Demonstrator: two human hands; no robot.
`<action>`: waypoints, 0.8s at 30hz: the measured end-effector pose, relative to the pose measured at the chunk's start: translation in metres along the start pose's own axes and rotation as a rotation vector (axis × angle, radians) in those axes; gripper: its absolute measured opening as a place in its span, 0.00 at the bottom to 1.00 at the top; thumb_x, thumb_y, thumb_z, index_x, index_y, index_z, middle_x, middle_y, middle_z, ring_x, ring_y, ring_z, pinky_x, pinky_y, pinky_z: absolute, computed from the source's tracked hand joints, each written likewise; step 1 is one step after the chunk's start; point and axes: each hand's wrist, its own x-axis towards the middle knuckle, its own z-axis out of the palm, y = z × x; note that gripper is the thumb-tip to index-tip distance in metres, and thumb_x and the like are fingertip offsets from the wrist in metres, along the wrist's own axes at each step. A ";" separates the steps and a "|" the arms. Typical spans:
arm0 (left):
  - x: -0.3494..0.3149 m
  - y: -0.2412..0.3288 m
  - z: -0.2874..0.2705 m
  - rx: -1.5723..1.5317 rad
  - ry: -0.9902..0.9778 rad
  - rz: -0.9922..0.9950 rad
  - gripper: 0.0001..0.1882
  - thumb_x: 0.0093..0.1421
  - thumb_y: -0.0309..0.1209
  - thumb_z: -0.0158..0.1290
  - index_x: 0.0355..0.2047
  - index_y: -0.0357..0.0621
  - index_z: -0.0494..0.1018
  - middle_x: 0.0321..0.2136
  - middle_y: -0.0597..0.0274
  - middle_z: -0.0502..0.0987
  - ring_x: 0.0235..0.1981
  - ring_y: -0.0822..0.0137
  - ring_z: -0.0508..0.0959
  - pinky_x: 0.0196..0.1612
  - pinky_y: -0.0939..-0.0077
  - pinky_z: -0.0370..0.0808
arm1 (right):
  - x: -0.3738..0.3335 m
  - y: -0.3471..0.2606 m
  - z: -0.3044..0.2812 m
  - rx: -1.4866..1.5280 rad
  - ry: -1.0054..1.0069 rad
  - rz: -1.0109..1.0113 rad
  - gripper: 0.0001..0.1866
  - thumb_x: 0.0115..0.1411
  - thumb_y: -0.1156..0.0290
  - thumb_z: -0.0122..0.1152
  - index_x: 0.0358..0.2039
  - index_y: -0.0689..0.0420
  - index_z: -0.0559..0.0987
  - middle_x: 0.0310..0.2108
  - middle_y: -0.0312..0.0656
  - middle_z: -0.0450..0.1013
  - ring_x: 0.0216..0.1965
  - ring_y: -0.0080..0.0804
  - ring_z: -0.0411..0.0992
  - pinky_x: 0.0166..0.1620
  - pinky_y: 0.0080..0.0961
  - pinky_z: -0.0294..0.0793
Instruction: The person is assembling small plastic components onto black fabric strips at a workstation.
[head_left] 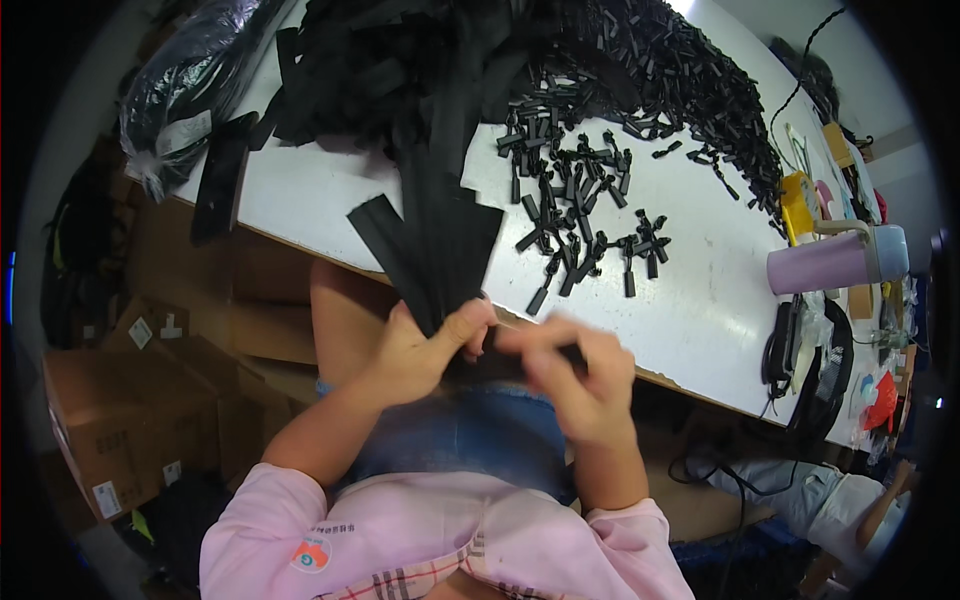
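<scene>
My left hand (435,345) is closed round the lower ends of several flat black fabric strips (455,235), which run up over the table's front edge to a heap. Its thumb presses on top of them. Close beside it, my right hand (585,375) is blurred by motion, its fingers curled in. Something dark shows between those fingers, too smeared to name. Both hands are above my lap at the table edge. Small black pull tabs with dark metal-looking ends (575,195) lie scattered on the white table (690,300), just beyond my right hand.
A large heap of black strips (350,80) covers the far left, and a pile of small tabs (700,90) the far right. A clear plastic bag (190,90), a lilac cup (820,265) and a yellow tape roll (797,205) stand around. Cardboard boxes (130,410) are at left; another person (850,510) sits right.
</scene>
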 end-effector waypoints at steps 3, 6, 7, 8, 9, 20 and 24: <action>0.008 0.003 -0.006 -0.194 -0.207 -0.194 0.15 0.57 0.38 0.44 0.24 0.37 0.66 0.14 0.66 0.67 0.16 0.76 0.68 0.21 0.82 0.68 | -0.004 -0.012 -0.008 0.229 -0.440 -0.294 0.10 0.44 0.80 0.57 0.31 0.63 0.76 0.20 0.41 0.69 0.19 0.33 0.67 0.24 0.23 0.66; 0.001 0.002 0.006 -0.184 -0.298 -0.115 0.22 0.58 0.46 0.38 0.27 0.36 0.65 0.18 0.62 0.68 0.15 0.72 0.69 0.22 0.83 0.69 | 0.002 -0.010 0.004 -0.156 -0.205 -0.406 0.15 0.41 0.82 0.59 0.33 0.61 0.75 0.19 0.40 0.68 0.19 0.31 0.66 0.24 0.24 0.66; -0.002 0.005 0.008 -0.368 -0.380 -0.245 0.23 0.58 0.48 0.37 0.28 0.37 0.65 0.19 0.61 0.68 0.15 0.71 0.69 0.22 0.84 0.69 | 0.001 -0.006 0.003 -0.234 -0.146 -0.358 0.13 0.42 0.83 0.57 0.33 0.62 0.75 0.19 0.40 0.68 0.18 0.30 0.69 0.22 0.21 0.67; -0.004 0.008 0.008 -0.551 -0.461 -0.378 0.25 0.58 0.50 0.35 0.29 0.37 0.65 0.21 0.60 0.69 0.15 0.70 0.69 0.22 0.85 0.69 | 0.000 0.000 0.003 -0.311 -0.086 -0.310 0.12 0.44 0.84 0.56 0.32 0.63 0.75 0.19 0.40 0.67 0.18 0.29 0.72 0.20 0.17 0.68; -0.005 -0.010 0.001 -0.594 -0.572 -0.355 0.28 0.56 0.54 0.33 0.30 0.38 0.64 0.21 0.58 0.68 0.16 0.70 0.70 0.21 0.83 0.70 | 0.001 0.004 0.004 -0.292 -0.043 -0.378 0.14 0.43 0.87 0.55 0.34 0.62 0.74 0.18 0.37 0.65 0.17 0.26 0.72 0.18 0.14 0.66; -0.007 -0.004 0.011 -0.410 -0.412 -0.328 0.14 0.54 0.33 0.47 0.37 0.36 0.65 0.15 0.65 0.66 0.13 0.74 0.68 0.19 0.81 0.69 | -0.011 0.017 -0.004 0.203 0.352 0.020 0.26 0.47 0.77 0.59 0.46 0.63 0.61 0.24 0.37 0.65 0.18 0.16 0.64 0.22 0.12 0.66; -0.012 -0.001 0.014 -0.228 -0.636 -0.503 0.15 0.53 0.34 0.49 0.37 0.38 0.66 0.17 0.67 0.66 0.15 0.77 0.66 0.20 0.84 0.67 | 0.009 0.011 -0.008 0.421 0.224 0.105 0.36 0.46 0.74 0.56 0.55 0.62 0.51 0.35 0.46 0.68 0.30 0.23 0.68 0.36 0.16 0.68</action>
